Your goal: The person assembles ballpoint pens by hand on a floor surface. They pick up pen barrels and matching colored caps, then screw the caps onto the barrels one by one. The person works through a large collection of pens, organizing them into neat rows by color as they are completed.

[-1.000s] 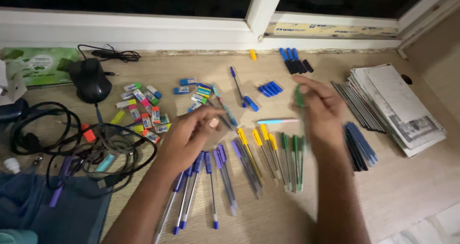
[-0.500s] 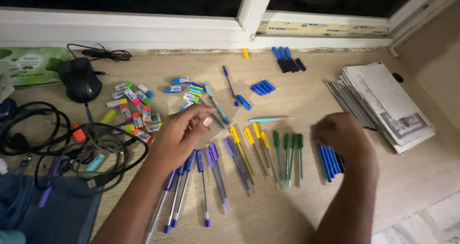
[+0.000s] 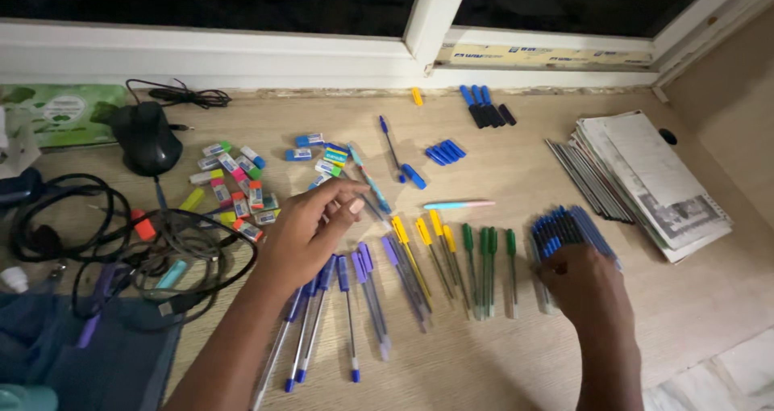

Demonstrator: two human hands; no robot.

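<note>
The right hand closes over a bunch of blue-capped pens lying on the worktop, keeping them gathered beside the green-capped pens, while the left hand rests loosely curled, holding nothing, over the purple-capped pens.

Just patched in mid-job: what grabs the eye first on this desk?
The fanned row of pens across the wooden desk, sorted by cap colour from blue through purple and yellow to green. The right hand presses on a bundle of blue pens at the row's right end, while the left hand rests over the left part. Small colourful erasers lie scattered behind.
</note>
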